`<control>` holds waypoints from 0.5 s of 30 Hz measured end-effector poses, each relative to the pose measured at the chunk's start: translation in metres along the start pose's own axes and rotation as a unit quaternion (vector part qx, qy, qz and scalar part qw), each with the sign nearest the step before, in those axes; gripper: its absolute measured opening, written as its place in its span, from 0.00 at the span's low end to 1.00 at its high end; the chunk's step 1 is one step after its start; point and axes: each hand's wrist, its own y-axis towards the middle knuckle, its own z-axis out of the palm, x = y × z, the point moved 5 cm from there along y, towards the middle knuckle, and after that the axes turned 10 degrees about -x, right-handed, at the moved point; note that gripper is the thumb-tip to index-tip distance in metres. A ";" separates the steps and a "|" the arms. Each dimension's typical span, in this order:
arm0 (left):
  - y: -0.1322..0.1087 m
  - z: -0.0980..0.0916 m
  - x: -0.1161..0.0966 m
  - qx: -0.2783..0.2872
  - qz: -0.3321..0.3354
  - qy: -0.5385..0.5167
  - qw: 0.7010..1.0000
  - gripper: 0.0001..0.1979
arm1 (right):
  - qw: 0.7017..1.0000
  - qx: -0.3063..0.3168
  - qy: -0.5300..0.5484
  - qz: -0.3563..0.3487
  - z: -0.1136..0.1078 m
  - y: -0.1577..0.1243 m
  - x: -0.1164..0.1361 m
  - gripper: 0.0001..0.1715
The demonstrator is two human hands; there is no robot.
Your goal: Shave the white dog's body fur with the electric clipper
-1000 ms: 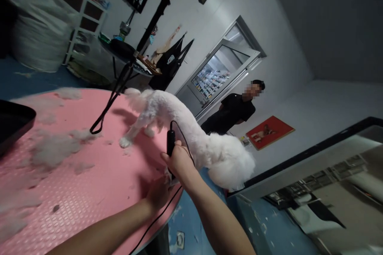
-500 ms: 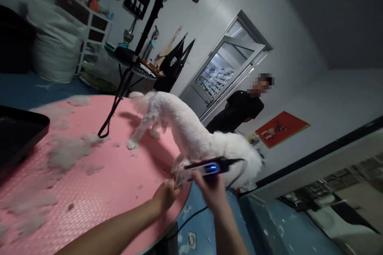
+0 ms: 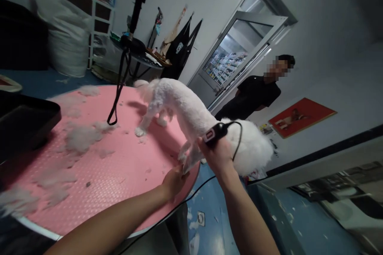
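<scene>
A white dog (image 3: 185, 97), its body clipped short, stands on a round pink grooming table (image 3: 125, 171). Its fluffier end (image 3: 251, 147) reaches past the table's right edge. Near that edge my left hand (image 3: 174, 181) is closed around the lower part of the dog's leg (image 3: 191, 158). A black electric hair clipper (image 3: 216, 132) with a small lit display is gripped in my right hand (image 3: 218, 156), against the dog's side above that leg. The clipper's blade end is hidden from view.
Clumps of cut white fur (image 3: 80, 137) lie on the table's left side, beside a black tray (image 3: 28, 121). A black loop strap (image 3: 115, 103) hangs over the far edge. The clipper's cord (image 3: 196, 191) trails below. A person in black (image 3: 249, 95) stands near the door.
My right hand has moved the clipper up from the dog's lower leg toward its body and turned it. My left hand stays at the leg. The camera view has shifted.
</scene>
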 end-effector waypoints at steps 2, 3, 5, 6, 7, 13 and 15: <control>-0.002 0.001 0.000 -0.007 -0.004 0.003 1.000 0.18 | 0.999 0.032 -0.022 0.020 0.001 0.005 0.012 0.27; -0.003 0.001 -0.001 -0.005 -0.003 0.003 1.000 0.18 | 0.998 0.050 -0.024 0.022 0.002 0.008 0.018 0.28; -0.004 0.002 -0.003 0.002 0.005 0.006 1.000 0.18 | 0.998 0.058 -0.025 0.028 0.002 0.014 0.029 0.29; -0.004 0.002 -0.003 0.006 0.010 0.011 1.000 0.19 | 0.997 0.052 -0.034 0.034 0.003 0.016 0.033 0.28; -0.003 0.002 -0.005 0.011 0.015 0.017 1.000 0.19 | 0.997 0.045 -0.051 0.041 0.004 0.019 0.036 0.28; -0.004 0.003 -0.012 0.011 0.016 0.053 0.998 0.20 | 0.982 0.098 -0.161 0.003 0.033 0.023 0.052 0.24; -0.005 0.003 -0.013 0.004 0.013 0.053 0.998 0.20 | 0.981 0.100 -0.166 -0.012 0.037 0.023 0.054 0.24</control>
